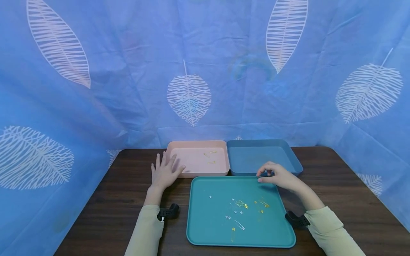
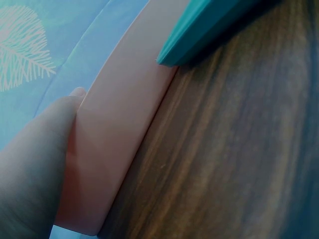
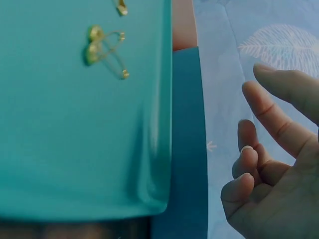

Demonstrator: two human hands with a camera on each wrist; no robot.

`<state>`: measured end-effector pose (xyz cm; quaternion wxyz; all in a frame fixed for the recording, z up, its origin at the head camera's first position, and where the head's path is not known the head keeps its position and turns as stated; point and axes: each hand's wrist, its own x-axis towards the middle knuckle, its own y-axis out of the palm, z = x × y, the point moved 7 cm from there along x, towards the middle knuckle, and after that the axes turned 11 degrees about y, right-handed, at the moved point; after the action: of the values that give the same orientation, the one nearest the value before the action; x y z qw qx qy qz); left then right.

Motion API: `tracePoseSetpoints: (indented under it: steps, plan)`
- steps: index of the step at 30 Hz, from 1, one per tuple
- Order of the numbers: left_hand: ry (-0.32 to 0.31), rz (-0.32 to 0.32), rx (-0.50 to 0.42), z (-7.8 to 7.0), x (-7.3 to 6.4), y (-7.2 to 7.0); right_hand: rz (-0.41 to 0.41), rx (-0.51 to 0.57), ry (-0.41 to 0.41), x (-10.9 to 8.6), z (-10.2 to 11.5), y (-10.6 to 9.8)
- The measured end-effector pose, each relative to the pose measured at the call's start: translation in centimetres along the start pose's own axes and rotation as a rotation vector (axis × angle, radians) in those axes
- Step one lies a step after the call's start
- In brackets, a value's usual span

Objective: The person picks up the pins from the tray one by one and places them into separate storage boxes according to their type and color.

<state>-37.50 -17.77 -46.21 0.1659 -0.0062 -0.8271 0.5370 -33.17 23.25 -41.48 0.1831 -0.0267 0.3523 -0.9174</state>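
Observation:
My left hand [image 1: 164, 174] lies with fingers spread over the left front corner of the pink tray [image 1: 192, 167]. In the left wrist view its thumb [image 2: 37, 149] is against the tray's outer wall. Near the front edge of the blue tray [image 1: 262, 156] hovers my right hand [image 1: 278, 176], above the back rim of the teal tray [image 1: 208, 234]. Nothing shows between its parted thumb and index finger; the other fingers curl loosely. Gold safety pins [image 1: 264, 203] and silver safety pins [image 1: 239, 224] are scattered in the teal tray. Gold safety pins [image 1: 211, 163] also lie inside the pink tray.
The pink and blue trays stand side by side at the back of the dark wooden table [image 1: 128, 188], with the teal tray close in front. Behind them hangs a blue cloth [image 1: 144, 89] with white leaf prints. Each wrist wears a black strap [image 1: 168, 212].

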Motion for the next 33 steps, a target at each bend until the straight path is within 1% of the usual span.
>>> tracePoseSetpoints:
  steps: [4, 8, 11, 18, 21, 27, 33]
  plan:
    - [-0.002, 0.001, 0.004, 0.2, 0.0, 0.0, 0.036, -0.012, -0.004, -0.8, -0.2, 0.2]
    - [-0.003, -0.002, -0.011, 0.2, 0.0, 0.1, 0.046, -0.066, -0.035, -1.7, -0.2, 0.5]
    - [0.000, -0.008, -0.014, 0.2, 0.0, 0.0, 0.049, -0.104, -0.027, -2.2, -0.4, 0.7]
    - [0.007, -0.014, -0.006, 0.1, 0.1, -0.1, 0.104, -0.185, -0.035, -3.3, -0.7, 1.5]
    - [0.007, -0.015, -0.011, 0.0, 0.0, -0.2, 0.117, -0.208, -0.034, -3.5, -0.8, 1.9]
    - [0.004, -0.005, -0.020, -0.1, 0.0, -0.3, 0.113, -0.235, -0.065, -3.2, -0.7, 2.2]
    - [0.003, 0.000, -0.021, -0.2, -0.1, -0.3, 0.173, -0.248, -0.095, -2.9, -0.9, 2.7]
